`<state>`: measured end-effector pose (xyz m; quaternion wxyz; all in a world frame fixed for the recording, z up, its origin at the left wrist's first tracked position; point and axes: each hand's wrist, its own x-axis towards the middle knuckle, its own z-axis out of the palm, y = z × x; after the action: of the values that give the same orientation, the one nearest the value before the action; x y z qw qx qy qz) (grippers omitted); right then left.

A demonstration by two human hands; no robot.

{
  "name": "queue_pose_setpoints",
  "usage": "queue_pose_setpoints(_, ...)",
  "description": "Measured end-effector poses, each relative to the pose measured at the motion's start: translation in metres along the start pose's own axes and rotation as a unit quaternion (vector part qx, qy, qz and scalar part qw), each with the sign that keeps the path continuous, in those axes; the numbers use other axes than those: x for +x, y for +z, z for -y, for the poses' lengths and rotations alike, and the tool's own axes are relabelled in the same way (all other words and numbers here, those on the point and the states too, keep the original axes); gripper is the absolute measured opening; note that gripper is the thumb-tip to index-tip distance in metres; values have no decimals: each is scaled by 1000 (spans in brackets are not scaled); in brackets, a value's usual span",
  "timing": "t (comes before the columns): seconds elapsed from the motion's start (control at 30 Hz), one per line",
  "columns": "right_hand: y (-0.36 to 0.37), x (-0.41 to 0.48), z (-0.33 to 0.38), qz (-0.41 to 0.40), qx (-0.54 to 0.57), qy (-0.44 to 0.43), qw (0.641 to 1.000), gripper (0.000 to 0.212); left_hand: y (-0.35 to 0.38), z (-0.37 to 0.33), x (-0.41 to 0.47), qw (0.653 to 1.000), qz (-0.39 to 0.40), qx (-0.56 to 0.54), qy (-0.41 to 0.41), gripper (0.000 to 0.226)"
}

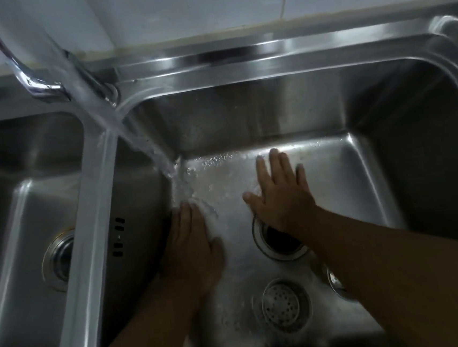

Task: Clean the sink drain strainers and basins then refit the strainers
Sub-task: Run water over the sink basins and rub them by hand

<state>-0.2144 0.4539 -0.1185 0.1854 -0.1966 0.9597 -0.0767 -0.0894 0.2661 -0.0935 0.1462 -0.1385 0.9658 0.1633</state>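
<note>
Head view: water (135,137) runs from the tap (15,62) into the right basin (244,116). The left hand (192,241) lies flat under the stream, fingers straight, holding nothing. The right hand (280,193) presses the basin floor, fingers spread wide, just behind the open drain (279,241). One strainer (284,305) lies loose near that drain.

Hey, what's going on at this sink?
A person is washing the right basin of a double steel sink with bare hands. Water runs from the tap onto the basin floor, where the left hand and the right hand press flat. The drain hole is open, and a strainer lies loose on the basin floor nearer the person, not yet refitted.
</note>
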Motion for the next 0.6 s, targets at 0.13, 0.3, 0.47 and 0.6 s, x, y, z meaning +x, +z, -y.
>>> queue_pose_setpoints(0.13, -16, -6, -10, 84, -39, -259, 962, 71, -11, -20, 40, 999, -19, 25, 8, 79)
queue_pose_setpoints(0.3, -23, -38, -87, 41, -67, 44, 996, 77, -1, -28, 15, 950, 99, 43, 292, 71)
queue_pose_setpoints(0.47, -14, -56, -49, 90, -2, 20, 996, 78, -6, -2, 1, 987, 59, 76, 128, 76)
queue_pose_setpoints(0.6, -23, -54, -1, 202, 51, -234, 950, 61, 1, -10, -3, 995, 81, 58, 26, 83)
